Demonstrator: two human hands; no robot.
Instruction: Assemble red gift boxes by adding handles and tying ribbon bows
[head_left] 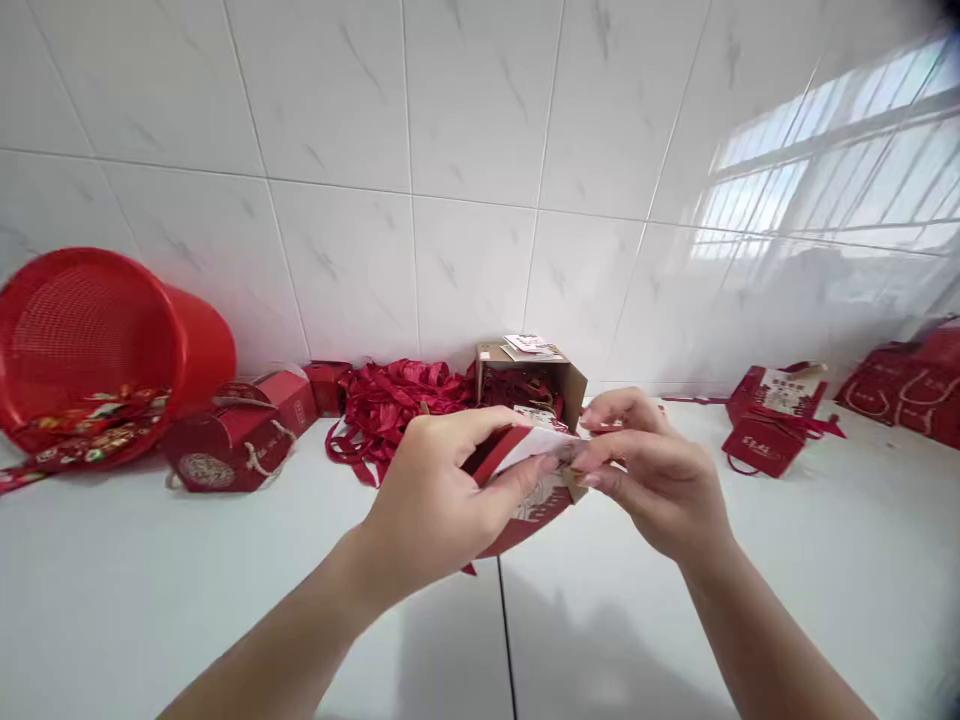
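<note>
A red box with a pale printed pattern [536,500] is held up over the table's middle. My left hand [454,490] is closed round its left side, the thumb lying on the front. At the box's right edge my right hand [652,475] has its fingers pinched together; whatever lies between the fingertips is too small to make out. Just behind the held box, an open cardboard box [574,390] contains dark red items, and small printed cards [529,345] lie on its top.
A tipped red basket [199,335] holding wrapped sweets lies left, beside red gift boxes [217,450]. Red ribbons [397,400] are heaped behind my left hand. More red boxes [765,440] and red bags [900,390] stand right. White tiles [337,260] back the white table [225,580].
</note>
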